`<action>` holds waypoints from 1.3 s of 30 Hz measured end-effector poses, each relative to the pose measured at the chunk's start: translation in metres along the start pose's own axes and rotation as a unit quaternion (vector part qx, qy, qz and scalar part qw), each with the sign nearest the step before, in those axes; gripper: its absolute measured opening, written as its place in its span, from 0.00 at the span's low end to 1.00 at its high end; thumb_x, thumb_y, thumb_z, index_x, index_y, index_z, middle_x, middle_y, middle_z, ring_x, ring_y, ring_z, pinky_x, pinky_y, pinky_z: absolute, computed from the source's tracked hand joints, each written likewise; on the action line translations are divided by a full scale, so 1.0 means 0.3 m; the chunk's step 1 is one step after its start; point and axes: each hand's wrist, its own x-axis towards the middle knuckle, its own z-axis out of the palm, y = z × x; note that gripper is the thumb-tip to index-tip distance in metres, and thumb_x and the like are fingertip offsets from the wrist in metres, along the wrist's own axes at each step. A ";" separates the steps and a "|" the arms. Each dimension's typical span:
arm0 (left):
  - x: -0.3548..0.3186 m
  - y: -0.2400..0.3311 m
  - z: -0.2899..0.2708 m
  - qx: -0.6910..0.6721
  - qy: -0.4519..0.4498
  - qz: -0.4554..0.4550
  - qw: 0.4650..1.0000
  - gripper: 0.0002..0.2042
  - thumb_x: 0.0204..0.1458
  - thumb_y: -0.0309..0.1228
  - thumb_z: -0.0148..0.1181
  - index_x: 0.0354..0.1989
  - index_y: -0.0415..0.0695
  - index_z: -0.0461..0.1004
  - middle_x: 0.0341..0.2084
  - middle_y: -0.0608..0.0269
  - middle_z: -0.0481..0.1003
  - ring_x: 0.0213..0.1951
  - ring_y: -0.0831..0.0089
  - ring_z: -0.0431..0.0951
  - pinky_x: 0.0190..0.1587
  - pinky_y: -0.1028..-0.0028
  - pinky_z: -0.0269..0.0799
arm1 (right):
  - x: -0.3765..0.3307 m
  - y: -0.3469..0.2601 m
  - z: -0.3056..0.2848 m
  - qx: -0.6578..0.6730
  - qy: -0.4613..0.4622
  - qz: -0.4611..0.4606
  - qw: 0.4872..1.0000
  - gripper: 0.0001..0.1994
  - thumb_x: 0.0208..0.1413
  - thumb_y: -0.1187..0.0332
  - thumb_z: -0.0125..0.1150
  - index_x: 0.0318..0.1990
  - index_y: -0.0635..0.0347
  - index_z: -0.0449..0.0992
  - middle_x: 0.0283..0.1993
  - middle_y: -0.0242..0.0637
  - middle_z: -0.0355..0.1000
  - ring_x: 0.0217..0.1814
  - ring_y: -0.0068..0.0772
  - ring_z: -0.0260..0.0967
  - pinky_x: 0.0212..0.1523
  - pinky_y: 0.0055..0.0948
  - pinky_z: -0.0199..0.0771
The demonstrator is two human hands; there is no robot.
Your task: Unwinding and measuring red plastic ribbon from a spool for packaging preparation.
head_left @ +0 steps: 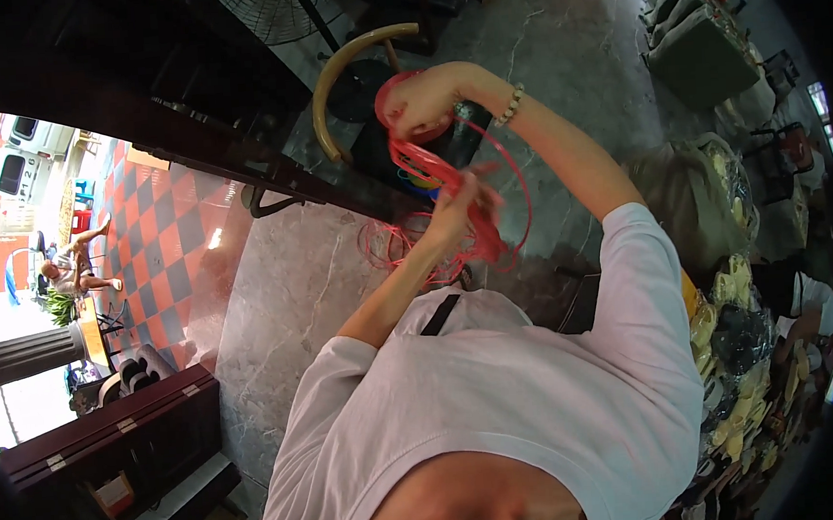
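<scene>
Red plastic cord (pixel 427 160) runs in a bundle of strands between my two hands in front of me. My right hand (pixel 429 99), with a beaded bracelet (pixel 511 105) on its wrist, is closed round the upper end, where a red rounded part shows behind the fingers. Lower down, my left hand (pixel 453 210) is closed on the bundle, its fingertips smeared by motion. One loose loop curves out to the right of the hands. Below them, thin tangled loops (pixel 382 247) hang near my lap.
Beyond my hands stands a chair with a curved wooden back (pixel 322 87). Dark wooden door panels (pixel 189 121) lie to the left, with a seated person (pixel 74 271) outside. A fan (pixel 267 7) stands far off. Plastic-wrapped pale pieces (pixel 741 335) are piled at my right.
</scene>
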 end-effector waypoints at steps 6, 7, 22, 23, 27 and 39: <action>-0.043 0.119 0.061 -0.136 0.069 0.009 0.988 0.19 0.57 0.41 0.40 0.50 0.38 0.58 0.28 0.53 0.74 0.31 0.57 0.76 0.36 0.62 0.72 | 0.061 -0.041 0.104 0.277 0.253 -0.018 0.927 0.07 0.48 0.67 0.51 0.32 0.60 0.66 0.17 0.24 0.59 0.13 0.14 0.50 0.10 0.16 0.44; -0.060 0.129 0.063 -0.153 0.023 -0.053 0.987 0.18 0.57 0.41 0.41 0.48 0.39 0.59 0.25 0.55 0.73 0.28 0.58 0.75 0.34 0.63 0.72 | 0.064 -0.029 0.111 0.277 0.254 -0.019 0.927 0.07 0.48 0.67 0.51 0.32 0.60 0.66 0.17 0.24 0.59 0.13 0.14 0.50 0.10 0.16 0.44; -0.306 0.265 -0.266 0.345 -0.008 -0.196 0.918 0.18 0.59 0.41 0.40 0.29 0.41 0.71 0.11 0.76 0.58 0.16 0.85 0.57 0.19 0.83 0.55 | -0.001 0.205 0.166 0.030 -0.031 0.004 0.999 0.16 0.44 0.55 0.63 0.23 0.59 0.73 0.17 0.24 0.62 0.19 0.18 0.56 0.19 0.22 0.55; -0.304 0.275 -0.261 0.344 -0.007 -0.197 0.918 0.18 0.59 0.41 0.40 0.29 0.41 0.71 0.11 0.76 0.58 0.16 0.85 0.57 0.19 0.83 0.55 | 0.005 0.209 0.174 0.001 -0.033 -0.010 0.999 0.18 0.41 0.52 0.63 0.20 0.58 0.71 0.15 0.24 0.59 0.17 0.19 0.54 0.17 0.23 0.53; -0.295 0.262 -0.276 0.367 -0.033 -0.233 0.900 0.18 0.58 0.42 0.41 0.24 0.43 0.68 0.12 0.77 0.58 0.16 0.85 0.56 0.19 0.83 0.53 | 0.007 0.207 0.153 -0.040 -0.029 -0.023 0.999 0.19 0.41 0.52 0.64 0.23 0.60 0.72 0.16 0.24 0.61 0.17 0.20 0.56 0.17 0.24 0.54; -0.322 0.416 -0.008 0.016 0.239 0.305 0.922 0.09 0.58 0.34 0.42 0.27 0.46 0.60 0.15 0.73 0.55 0.14 0.83 0.53 0.16 0.82 0.49 | 0.212 -0.086 0.447 0.352 0.116 -0.409 0.834 0.20 0.51 0.62 0.56 0.49 0.63 0.66 0.45 0.36 0.67 0.49 0.21 0.61 0.54 0.22 0.57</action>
